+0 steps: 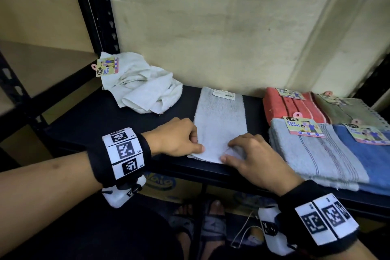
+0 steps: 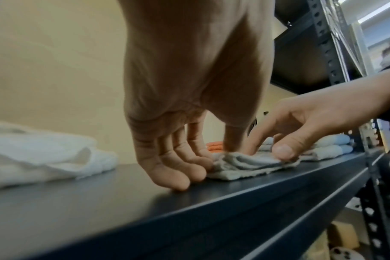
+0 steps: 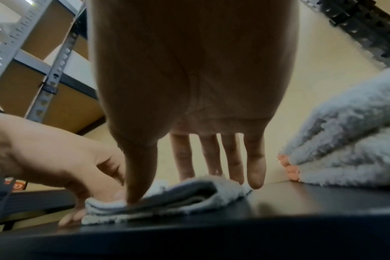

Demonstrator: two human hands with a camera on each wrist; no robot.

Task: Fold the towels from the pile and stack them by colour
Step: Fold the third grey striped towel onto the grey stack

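Grey face towel (image 1: 219,120) lies as a long strip on the black shelf (image 1: 101,116), its near end under both hands, far end with the barcode tag (image 1: 224,93) away from them. Left hand (image 1: 179,139) pinches the near left corner, thumb on top, other fingers curled down to the shelf beside the towel edge. Right hand (image 1: 251,158) pinches the near right corner, thumb and forefinger lifting a small fold of it. Judged step: bringing the near end over to the far end. Risks: the strip is several layers thick at the lifted edge in the wrist views, so a pinch catching only the top layers would let the lower ones slide and splay; unequal lift would skew the fold. Grey folded stack (image 1: 312,154) sits just right of the right hand; a wide swing could drag it. Crumpled white towel (image 1: 141,86) lies beyond the left hand, untouched.
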